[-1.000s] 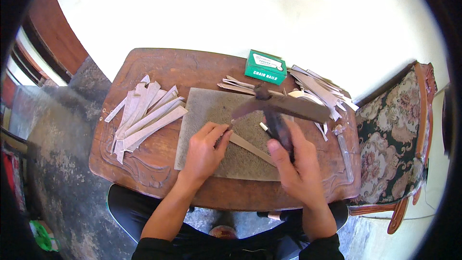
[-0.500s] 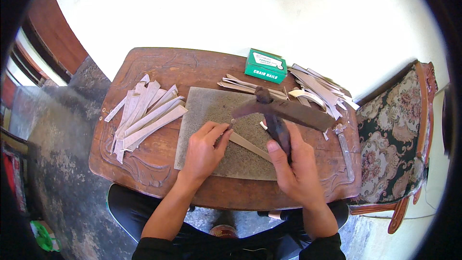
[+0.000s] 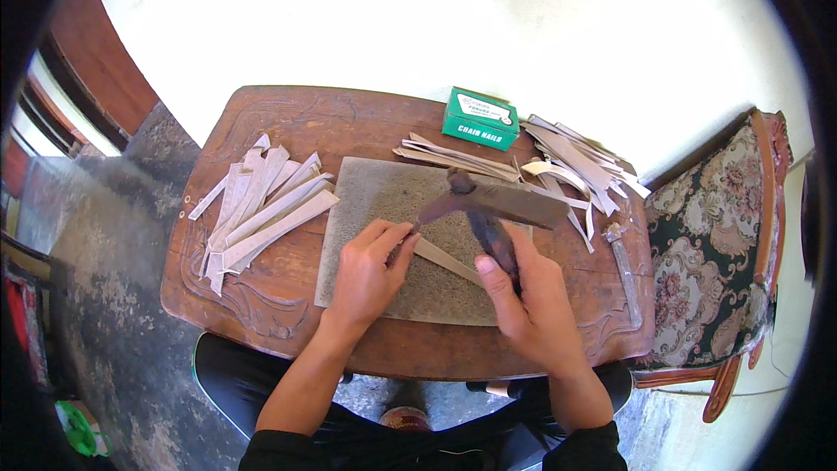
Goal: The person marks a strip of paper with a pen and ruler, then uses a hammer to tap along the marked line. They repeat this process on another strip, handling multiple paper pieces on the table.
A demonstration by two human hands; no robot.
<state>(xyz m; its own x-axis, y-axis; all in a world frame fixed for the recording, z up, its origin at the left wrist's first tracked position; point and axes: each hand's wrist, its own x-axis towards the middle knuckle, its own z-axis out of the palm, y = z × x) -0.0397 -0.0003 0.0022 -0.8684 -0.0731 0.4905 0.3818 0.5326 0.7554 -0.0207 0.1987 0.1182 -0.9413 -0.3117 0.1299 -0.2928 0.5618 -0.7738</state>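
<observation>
On a grey speckled slab (image 3: 375,201), my left hand (image 3: 370,272) pinches one end of a narrow pale strip (image 3: 447,262). The strip slants toward my right hand (image 3: 536,301), which is wrapped around the dark handle of a hammer-like tool (image 3: 514,205). Its long head is held above the slab, with the narrow curved end pointing left and meeting the tips of my left fingers. Exactly where that end touches is hidden by the fingers. My right thumb lies along the handle, and the strip's far end passes behind the right hand's fingers.
A fanned pile of pale strips (image 3: 266,209) lies on the left of the carved wooden table (image 3: 288,109). Farther back are a green box (image 3: 480,119), more strips (image 3: 453,157) and loose offcuts (image 3: 575,161). A second hammer (image 3: 622,275) lies at the right, near a flowered chair (image 3: 706,244).
The tool has moved left and slightly down, bringing its narrow end to my left fingertips. A thin pale offcut now shows beside the right pile. My left hand has barely moved.
</observation>
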